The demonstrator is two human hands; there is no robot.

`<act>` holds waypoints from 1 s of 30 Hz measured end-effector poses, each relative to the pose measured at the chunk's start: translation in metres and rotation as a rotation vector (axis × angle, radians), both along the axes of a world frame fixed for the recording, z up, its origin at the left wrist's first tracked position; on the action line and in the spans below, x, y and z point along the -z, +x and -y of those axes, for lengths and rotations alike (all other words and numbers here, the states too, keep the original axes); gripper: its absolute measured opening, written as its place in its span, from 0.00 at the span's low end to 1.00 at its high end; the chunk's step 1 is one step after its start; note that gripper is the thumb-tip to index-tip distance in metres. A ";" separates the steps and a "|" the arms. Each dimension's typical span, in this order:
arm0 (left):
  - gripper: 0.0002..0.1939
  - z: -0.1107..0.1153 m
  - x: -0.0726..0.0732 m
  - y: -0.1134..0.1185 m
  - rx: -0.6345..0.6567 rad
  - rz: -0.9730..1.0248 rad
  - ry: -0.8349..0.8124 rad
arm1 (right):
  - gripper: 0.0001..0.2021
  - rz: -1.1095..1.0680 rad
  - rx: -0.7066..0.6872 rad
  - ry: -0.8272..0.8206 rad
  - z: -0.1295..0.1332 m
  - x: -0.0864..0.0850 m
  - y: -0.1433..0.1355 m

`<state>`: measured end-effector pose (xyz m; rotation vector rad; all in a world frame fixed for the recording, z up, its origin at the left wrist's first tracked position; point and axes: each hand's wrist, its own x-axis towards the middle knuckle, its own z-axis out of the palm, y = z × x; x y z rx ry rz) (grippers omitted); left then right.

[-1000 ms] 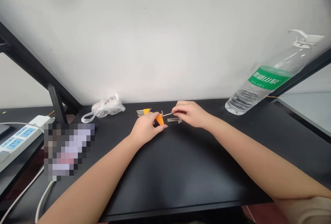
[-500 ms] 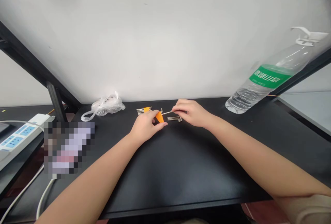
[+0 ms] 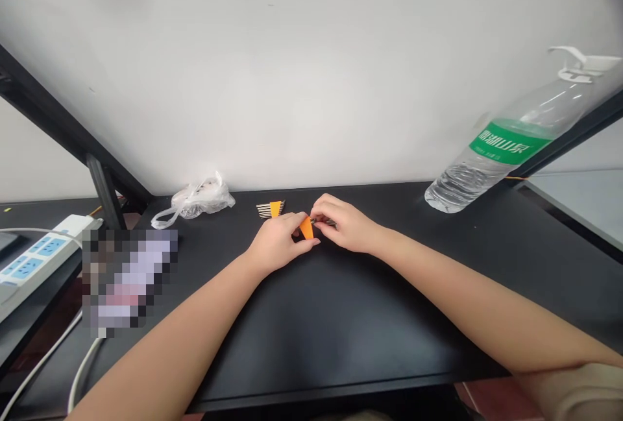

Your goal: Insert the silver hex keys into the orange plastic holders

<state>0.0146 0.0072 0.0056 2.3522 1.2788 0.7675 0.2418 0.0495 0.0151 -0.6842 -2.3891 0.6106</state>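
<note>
My left hand point(image 3: 277, 244) is closed round an orange hex key holder point(image 3: 306, 228), thumb below and fingers above. Right beside it, my right hand point(image 3: 348, 223) pinches a hex key point(image 3: 314, 220) close against the holder's right side; most of that key is hidden by the fingers. Some loose hex keys point(image 3: 331, 222) lie on the black table behind the right fingertips, largely covered. Just behind my left hand rests a second orange holder point(image 3: 276, 209) with several hex keys fanned through it.
On the black table point(image 3: 311, 343) lie a clear plastic bag point(image 3: 202, 197) at back left and a large water bottle point(image 3: 487, 155) at right. A pixelated object point(image 3: 139, 272) with a white cable is at left, near a power strip point(image 3: 41, 255). A pale wall point(image 3: 311, 84) stands behind.
My right hand has moved left and slightly down, up to the orange holder. The shaft that showed between the hands is now mostly covered. My left hand has shifted slightly right.
</note>
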 end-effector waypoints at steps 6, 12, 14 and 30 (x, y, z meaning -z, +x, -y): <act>0.12 0.000 -0.002 0.000 -0.021 -0.014 -0.007 | 0.09 0.121 0.034 0.032 -0.008 -0.001 0.009; 0.19 -0.002 0.002 -0.002 -0.168 -0.048 -0.021 | 0.06 0.363 0.154 0.037 -0.041 0.001 0.040; 0.22 -0.002 0.003 -0.002 -0.178 -0.047 -0.023 | 0.06 0.411 0.150 -0.011 -0.050 0.003 0.046; 0.32 -0.004 0.009 -0.006 -0.160 -0.026 0.007 | 0.05 0.503 0.152 -0.130 -0.045 -0.002 0.047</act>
